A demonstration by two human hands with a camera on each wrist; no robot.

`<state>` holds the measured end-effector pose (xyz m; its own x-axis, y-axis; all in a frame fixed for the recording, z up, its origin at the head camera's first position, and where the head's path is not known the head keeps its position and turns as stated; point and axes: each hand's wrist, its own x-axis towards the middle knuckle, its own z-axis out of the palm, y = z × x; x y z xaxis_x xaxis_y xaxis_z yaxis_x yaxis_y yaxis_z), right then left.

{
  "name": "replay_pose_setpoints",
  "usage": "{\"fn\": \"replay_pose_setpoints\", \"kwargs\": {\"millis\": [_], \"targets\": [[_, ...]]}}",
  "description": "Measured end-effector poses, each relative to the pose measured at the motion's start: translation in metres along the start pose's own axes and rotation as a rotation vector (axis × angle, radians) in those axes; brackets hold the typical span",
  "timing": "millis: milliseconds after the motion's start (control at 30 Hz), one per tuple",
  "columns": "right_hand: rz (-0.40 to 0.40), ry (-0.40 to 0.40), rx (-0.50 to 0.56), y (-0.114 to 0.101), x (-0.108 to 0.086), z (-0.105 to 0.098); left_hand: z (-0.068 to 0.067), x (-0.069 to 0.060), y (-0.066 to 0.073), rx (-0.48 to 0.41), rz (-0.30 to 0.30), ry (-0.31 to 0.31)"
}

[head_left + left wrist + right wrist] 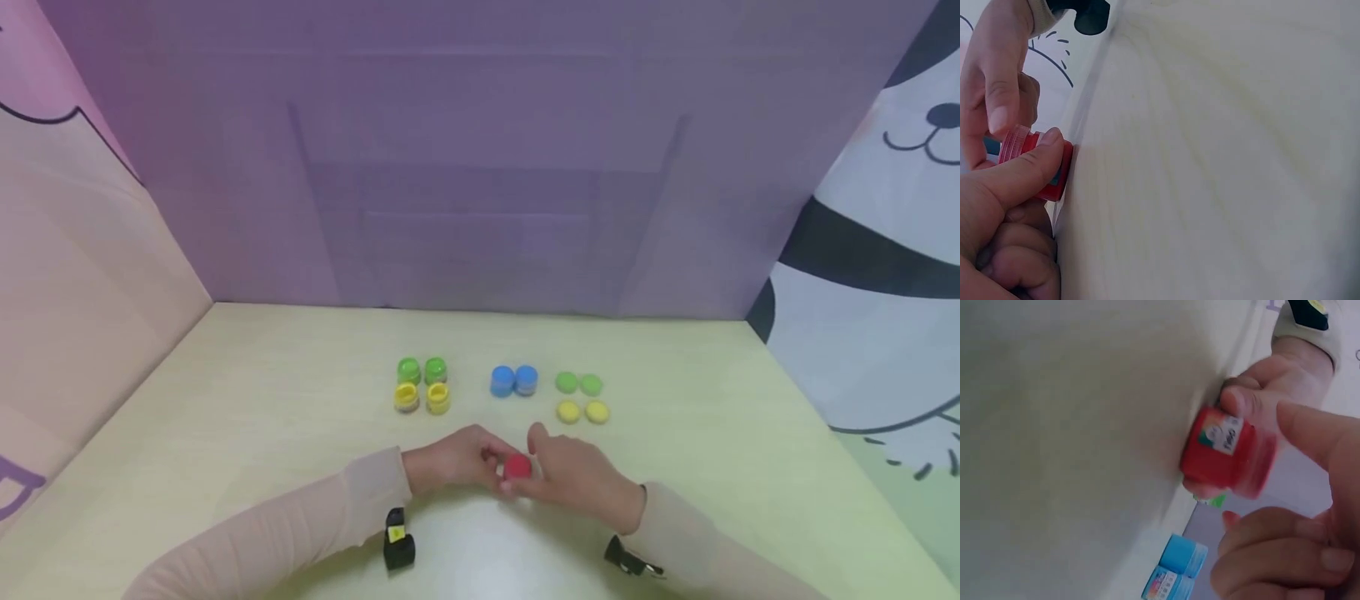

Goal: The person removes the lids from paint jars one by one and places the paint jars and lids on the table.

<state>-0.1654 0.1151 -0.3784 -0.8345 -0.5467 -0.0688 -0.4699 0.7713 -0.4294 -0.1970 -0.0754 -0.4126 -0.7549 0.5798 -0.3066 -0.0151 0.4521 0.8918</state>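
Note:
My left hand (453, 460) grips a small red paint jar (1210, 462) between thumb and fingers, its body just above the table near the front. The jar lies tipped on its side in the right wrist view, its ribbed red lid (1259, 464) on and turned toward my right hand (573, 475). That hand is beside the lid, thumb (1316, 434) raised and fingers loosely bent, with a gap around the lid in the right wrist view. Beyond the hands stand two blue jars (514, 381) with lids on.
Left of the blue jars are two lidless green jars (408, 372) and two lidless yellow jars (438, 400). To their right lie two green lids (566, 382) and two yellow lids (568, 412). A purple panel (480, 183) rises at the table's (300, 367) back edge.

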Motion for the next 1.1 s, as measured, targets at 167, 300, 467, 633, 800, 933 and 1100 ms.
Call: {"fn": "replay_pose_setpoints", "kwargs": {"millis": [167,300,467,633,800,933,1100], "targets": [[0.007,0.004,-0.031,-0.004,0.002,0.003,0.0,0.001,0.0,-0.004,0.0,0.006],[-0.044,0.015,-0.061,-0.005,0.002,0.0,-0.001,0.002,-0.001,0.006,0.011,-0.007],[-0.159,-0.011,-0.078,-0.003,0.004,-0.007,-0.002,0.003,-0.002,-0.001,0.023,-0.023],[-0.219,-0.093,-0.05,0.002,0.007,-0.013,-0.001,0.003,-0.002,0.0,0.027,-0.021],[-0.291,-0.136,-0.101,0.007,0.007,-0.02,0.001,0.001,0.0,-0.017,0.019,-0.014],[-0.347,-0.129,-0.128,0.008,0.006,-0.025,0.001,0.002,0.001,-0.028,0.01,-0.01],[-0.294,-0.123,-0.132,0.005,0.003,-0.025,0.0,0.002,0.0,-0.007,0.008,-0.013]]}}
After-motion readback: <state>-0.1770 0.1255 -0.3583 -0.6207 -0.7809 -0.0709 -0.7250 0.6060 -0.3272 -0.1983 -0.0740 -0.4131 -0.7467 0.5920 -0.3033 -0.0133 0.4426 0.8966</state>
